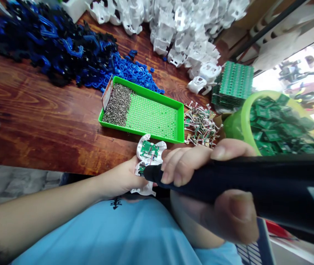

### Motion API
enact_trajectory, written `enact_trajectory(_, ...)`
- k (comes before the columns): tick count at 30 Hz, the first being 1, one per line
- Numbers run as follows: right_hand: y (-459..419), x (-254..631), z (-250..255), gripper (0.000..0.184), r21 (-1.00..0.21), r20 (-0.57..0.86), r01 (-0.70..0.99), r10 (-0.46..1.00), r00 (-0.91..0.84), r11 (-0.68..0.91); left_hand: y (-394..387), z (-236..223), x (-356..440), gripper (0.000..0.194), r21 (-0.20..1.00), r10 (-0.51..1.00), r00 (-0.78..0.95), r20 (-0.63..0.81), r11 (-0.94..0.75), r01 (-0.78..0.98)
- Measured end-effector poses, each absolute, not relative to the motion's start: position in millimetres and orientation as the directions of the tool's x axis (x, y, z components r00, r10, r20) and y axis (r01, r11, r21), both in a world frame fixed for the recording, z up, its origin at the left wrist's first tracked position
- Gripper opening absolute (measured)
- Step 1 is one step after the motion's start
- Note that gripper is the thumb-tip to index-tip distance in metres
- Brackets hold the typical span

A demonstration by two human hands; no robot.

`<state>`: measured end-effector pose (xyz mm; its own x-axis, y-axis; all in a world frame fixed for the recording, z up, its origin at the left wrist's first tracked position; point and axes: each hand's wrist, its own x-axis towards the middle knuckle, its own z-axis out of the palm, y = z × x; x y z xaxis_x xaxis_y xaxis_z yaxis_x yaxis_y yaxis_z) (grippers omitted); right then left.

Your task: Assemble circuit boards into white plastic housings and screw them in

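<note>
My left hand (124,178) grips a white plastic shell (148,147) with a small green circuit board (149,149) seated in it, held at the table's near edge. My right hand (217,187) is wrapped round a thick black electric screwdriver (256,182), whose tip meets the shell's lower part. Just beyond stands a green tray (153,116) with a perforated floor and a heap of small screws (118,105) at its left end.
A pile of blue and black plastic parts (60,48) lies at the back left, a heap of white shells (184,29) at the back. Small wired circuit boards (201,125), stacked green boards (235,82) and a green tub of boards (278,127) sit right.
</note>
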<state>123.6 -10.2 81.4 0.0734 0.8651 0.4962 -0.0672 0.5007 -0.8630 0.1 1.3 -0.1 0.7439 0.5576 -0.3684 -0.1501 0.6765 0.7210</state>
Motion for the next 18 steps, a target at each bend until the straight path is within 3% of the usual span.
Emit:
enact_trajectory(4, -13, 122, 83, 0.022, -0.86, 0.507, -0.026, 0.859, 0.069, 0.509, 2, 2, 0, 0.064, 0.744, 0.565, 0.74, -0.366, 0.655, -0.132)
enact_trajectory(9, -18, 119, 83, 0.02, -0.909, 0.392, -0.109, 0.915, 0.099, 0.402, 1, 3, 2, 0.063, 0.772, 0.593, 0.724, -0.352, 0.622, -0.134)
enact_trajectory(13, -17, 118, 81, 0.026, -0.879, 0.453, -0.126, 0.888, 0.078, 0.46, 2, 9, 6, 0.06, 0.798, 0.64, 0.701, -0.313, 0.578, -0.172)
enact_trajectory(18, -11, 117, 81, 0.019, -0.868, 0.496, 0.048, 0.868, 0.006, 0.495, 4, 16, 7, 0.061, 0.816, 0.677, 0.678, -0.286, 0.543, -0.197)
